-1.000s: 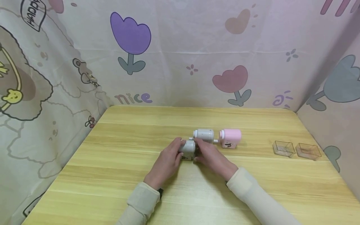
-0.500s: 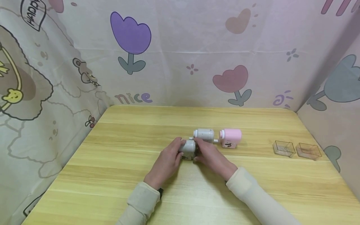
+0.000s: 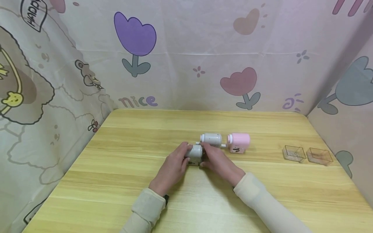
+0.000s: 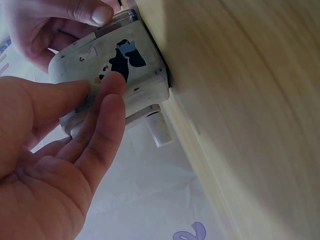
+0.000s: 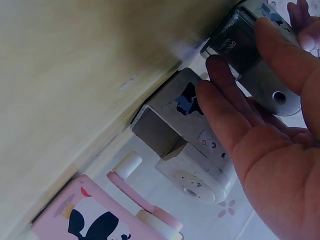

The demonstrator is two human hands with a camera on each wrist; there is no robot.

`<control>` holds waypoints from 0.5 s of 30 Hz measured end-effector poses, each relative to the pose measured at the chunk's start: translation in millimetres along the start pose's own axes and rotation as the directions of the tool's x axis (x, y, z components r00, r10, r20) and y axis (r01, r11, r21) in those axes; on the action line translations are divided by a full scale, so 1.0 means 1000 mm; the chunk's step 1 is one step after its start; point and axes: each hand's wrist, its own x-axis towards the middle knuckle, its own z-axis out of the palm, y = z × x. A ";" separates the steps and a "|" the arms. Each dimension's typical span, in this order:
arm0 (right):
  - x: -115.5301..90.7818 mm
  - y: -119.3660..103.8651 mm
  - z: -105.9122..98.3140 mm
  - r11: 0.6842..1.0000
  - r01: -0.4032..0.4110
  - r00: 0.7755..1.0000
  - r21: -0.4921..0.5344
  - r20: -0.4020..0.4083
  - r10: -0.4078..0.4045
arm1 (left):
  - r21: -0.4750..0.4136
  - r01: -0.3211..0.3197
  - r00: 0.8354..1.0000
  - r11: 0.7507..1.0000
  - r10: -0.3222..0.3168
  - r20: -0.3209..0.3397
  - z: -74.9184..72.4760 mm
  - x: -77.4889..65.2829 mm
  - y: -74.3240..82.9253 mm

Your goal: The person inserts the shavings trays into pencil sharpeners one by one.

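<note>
A grey-white crank pencil sharpener (image 3: 194,151) with a penguin-like picture on its side (image 4: 127,57) stands on the table between both hands. My left hand (image 3: 172,166) holds its left end, thumb and fingers bent around it. From the right, my right hand (image 3: 221,163) grips the drawer end between thumb and fingers. In the right wrist view a dark see-through drawer (image 5: 237,47) sits in this sharpener's base. Just behind it stands a second grey-white sharpener (image 3: 212,139), its drawer slot (image 5: 159,132) hollow. The held sharpener's crank is hidden behind my left hand.
A pink pencil sharpener (image 3: 240,141) stands right of the second grey-white one, its crank pointing left. Two small clear drawers, one colourless (image 3: 294,154) and one pinkish (image 3: 319,156), lie at the table's right. A printed cloth (image 3: 186,81) hangs behind the wooden table (image 3: 131,142).
</note>
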 end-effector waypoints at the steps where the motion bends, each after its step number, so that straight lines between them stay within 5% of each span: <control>1: 0.000 0.000 0.000 1.000 0.003 1.000 0.000 0.000 -0.003 | -0.002 0.001 1.000 1.000 -0.001 0.000 0.000 0.000 0.000; 15: 0.002 0.000 0.001 1.000 -0.009 1.000 -0.019 0.005 0.009 | 0.005 0.006 1.000 1.000 -0.006 0.004 -0.002 0.000 0.003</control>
